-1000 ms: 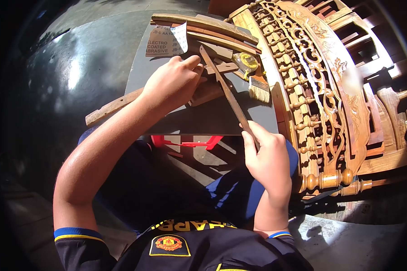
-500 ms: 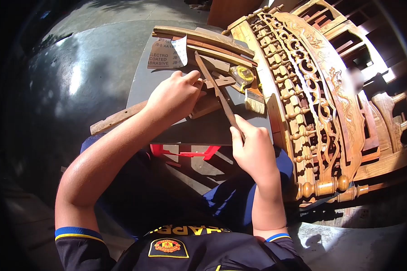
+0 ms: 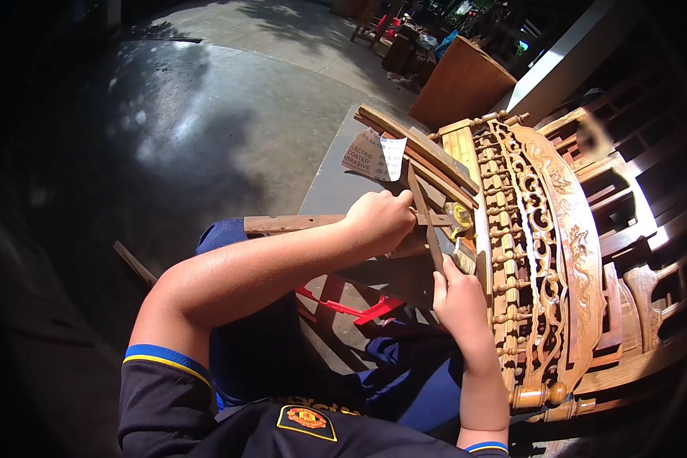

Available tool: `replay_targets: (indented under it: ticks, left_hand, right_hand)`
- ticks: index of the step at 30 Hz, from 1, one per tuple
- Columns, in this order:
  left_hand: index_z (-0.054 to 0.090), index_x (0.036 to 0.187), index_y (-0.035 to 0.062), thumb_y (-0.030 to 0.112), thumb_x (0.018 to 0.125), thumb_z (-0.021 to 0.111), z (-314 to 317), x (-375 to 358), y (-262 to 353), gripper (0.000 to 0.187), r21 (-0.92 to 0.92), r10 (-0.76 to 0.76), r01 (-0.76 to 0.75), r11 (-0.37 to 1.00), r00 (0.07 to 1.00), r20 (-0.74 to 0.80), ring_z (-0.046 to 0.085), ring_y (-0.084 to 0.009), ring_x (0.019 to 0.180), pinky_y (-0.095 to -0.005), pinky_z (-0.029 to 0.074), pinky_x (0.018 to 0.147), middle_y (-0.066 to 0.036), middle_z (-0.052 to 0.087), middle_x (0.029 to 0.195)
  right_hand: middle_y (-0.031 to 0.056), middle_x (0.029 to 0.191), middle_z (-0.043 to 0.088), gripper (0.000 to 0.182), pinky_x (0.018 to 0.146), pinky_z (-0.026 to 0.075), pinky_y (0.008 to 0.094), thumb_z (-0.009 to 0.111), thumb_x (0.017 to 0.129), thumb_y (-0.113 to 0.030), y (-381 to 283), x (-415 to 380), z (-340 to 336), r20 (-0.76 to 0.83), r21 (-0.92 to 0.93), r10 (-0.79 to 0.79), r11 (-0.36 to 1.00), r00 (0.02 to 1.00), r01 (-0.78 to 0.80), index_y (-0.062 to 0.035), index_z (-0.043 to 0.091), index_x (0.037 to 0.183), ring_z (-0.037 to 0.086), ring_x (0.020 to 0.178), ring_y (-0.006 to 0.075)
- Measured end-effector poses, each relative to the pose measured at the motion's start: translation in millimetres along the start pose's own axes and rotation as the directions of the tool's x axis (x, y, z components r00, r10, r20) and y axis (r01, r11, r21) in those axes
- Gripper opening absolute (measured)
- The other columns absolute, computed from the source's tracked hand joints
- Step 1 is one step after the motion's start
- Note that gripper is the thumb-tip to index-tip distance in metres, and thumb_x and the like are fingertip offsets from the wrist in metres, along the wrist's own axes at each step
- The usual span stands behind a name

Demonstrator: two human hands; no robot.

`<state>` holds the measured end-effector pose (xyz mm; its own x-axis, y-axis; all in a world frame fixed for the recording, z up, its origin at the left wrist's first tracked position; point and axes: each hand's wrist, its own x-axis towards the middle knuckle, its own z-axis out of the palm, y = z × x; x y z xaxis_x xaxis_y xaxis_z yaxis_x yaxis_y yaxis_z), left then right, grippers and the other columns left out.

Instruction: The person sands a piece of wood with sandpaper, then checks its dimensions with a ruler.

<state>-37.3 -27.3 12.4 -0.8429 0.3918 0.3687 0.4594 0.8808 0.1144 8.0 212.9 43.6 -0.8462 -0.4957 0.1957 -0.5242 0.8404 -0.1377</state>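
Note:
My left hand [image 3: 380, 222] is closed round a long wooden piece [image 3: 282, 224] that lies across the grey board [image 3: 327, 187]. In my right hand [image 3: 461, 300] is the lower end of a thin, dark, flat strip [image 3: 426, 210], which slants up past the left hand's knuckles and crosses the wooden piece. Above the left hand lies a curled sheet of abrasive paper [image 3: 372, 155]. A yellow tape measure [image 3: 459, 217] and a brush [image 3: 466, 256] with pale bristles sit just right of the strip.
Long curved wooden strips [image 3: 424, 149] lie at the board's far side. Carved wooden furniture [image 3: 542, 259] stands close on the right. A red plastic object [image 3: 359, 311] is below the board. Further off stands a brown wooden panel [image 3: 462, 82].
The view has turned, so the board and hands appear further right and lower. Both hands keep their hold, and the dark strip still crosses the wooden piece.

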Motion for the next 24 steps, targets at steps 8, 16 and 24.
replay_targets:
  ticks: [8,16,24]
  left_hand:
    - [0.073,0.112,0.0028,0.034,0.101,0.07,-7,0,23,0.034,0.075,-0.111,0.103,0.992,0.987,0.12,0.077,-0.0347,0.079,-0.0432,0.062,0.066,-0.015,0.071,0.096]
    - [0.078,0.096,0.0029,0.04,0.098,0.075,-21,23,37,0.037,0.143,-0.061,0.044,0.989,0.991,0.12,0.073,-0.0337,0.106,-0.0443,0.063,0.078,-0.017,0.068,0.113]
    - [0.048,0.151,-0.0149,0.066,0.088,0.076,3,-2,54,0.106,0.156,-0.195,0.185,0.97,0.979,0.051,0.068,-0.0327,0.11,-0.0406,0.063,0.08,-0.019,0.066,0.121]
  right_hand:
    - [0.0299,0.078,0.072,0.041,0.072,0.061,0.0552,0.062,0.104,-0.019,8,-10,-3,0.026,0.07,0.051,0.996,0.998,-0.053,0.0051,0.065,0.137,0.075,0.077,0.048]
    - [0.0273,0.081,0.075,0.05,0.075,0.064,0.0524,0.06,0.096,-0.009,-1,-16,-7,0.074,-0.023,0.11,0.994,0.991,-0.108,0.0087,0.061,0.143,0.078,0.079,0.0435]
    - [0.0253,0.081,0.076,0.047,0.073,0.064,0.0516,0.057,0.104,-0.013,-5,-10,-4,0.108,-0.069,0.112,0.992,0.988,-0.105,0.0088,0.059,0.145,0.078,0.079,0.0419]
